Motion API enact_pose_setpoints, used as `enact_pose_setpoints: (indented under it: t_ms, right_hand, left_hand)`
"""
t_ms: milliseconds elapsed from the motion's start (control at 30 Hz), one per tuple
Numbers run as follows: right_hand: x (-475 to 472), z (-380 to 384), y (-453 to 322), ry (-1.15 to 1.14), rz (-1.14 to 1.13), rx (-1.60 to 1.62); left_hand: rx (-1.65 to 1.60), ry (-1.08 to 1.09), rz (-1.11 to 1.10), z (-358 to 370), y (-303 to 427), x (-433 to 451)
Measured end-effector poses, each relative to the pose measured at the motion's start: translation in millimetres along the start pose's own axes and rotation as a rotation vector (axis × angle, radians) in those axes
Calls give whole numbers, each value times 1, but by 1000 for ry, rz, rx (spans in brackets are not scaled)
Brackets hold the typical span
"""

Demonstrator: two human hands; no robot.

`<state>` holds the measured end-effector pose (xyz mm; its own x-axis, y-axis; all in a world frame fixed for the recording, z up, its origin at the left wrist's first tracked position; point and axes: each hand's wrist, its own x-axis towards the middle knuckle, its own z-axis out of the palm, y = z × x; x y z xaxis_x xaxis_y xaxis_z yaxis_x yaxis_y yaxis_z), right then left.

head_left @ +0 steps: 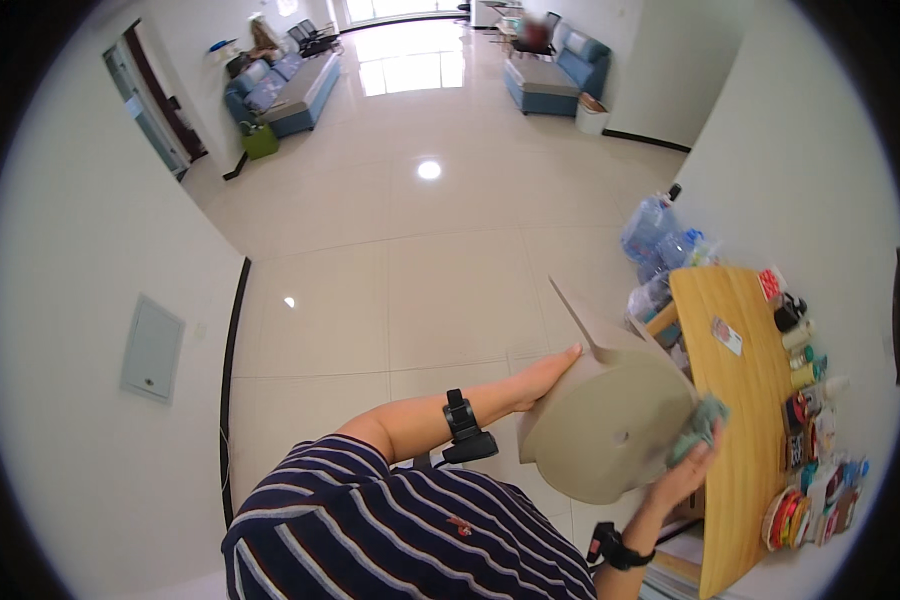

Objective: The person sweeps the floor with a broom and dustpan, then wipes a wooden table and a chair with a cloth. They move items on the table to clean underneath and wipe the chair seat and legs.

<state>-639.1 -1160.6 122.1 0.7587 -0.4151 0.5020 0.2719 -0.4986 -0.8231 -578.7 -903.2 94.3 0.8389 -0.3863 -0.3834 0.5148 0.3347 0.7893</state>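
A beige plastic stool or small chair [604, 435] is held tilted in front of my body, its rounded face with one small hole turned up towards me. A thin leg or edge of it sticks out at the far side. My left hand [547, 379] grips its left side, with the fingertips at the top rim. In my right hand [690, 472] is a crumpled grey-green cloth [701, 431], at the right edge of the stool. That hand and the cloth are slightly blurred. The underside of the stool is hidden.
Close on my right stands a wooden table [735, 420] bearing a card [727, 335], jars and a basket of colourful items [787, 519]. Large blue water bottles [649, 225] stand beyond it. Blue sofas [292, 97] and a blurred person [535, 34] are far off. A wall [82, 300] rises at left.
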Motion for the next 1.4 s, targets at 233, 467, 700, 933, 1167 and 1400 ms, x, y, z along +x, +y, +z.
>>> enact_pose_setpoints:
  t_ms: [233,467,700,933,1167,1400]
  right_hand:
    - [-7,150,-92,-783,-457,-122]
    - [-21,202,-74,-1264,-405,170]
    - [-59,265,-66,-1145,-155,293]
    - [-68,261,-66,-1210,-317,-15]
    - [-55,160,2,-1308,-281,54]
    - [-84,106,124,-672,816,416]
  left_hand:
    - [1026,284,349,-101,-5,-41]
    - [911,439,419,-147,-13,-101]
    - [1218,251,504,-149,-14,-117]
    - [960,445,437,-165,-47,-99]
    - [1134,351,400,-165,-43,-95]
    - [774,346,309,-171,-31,-81]
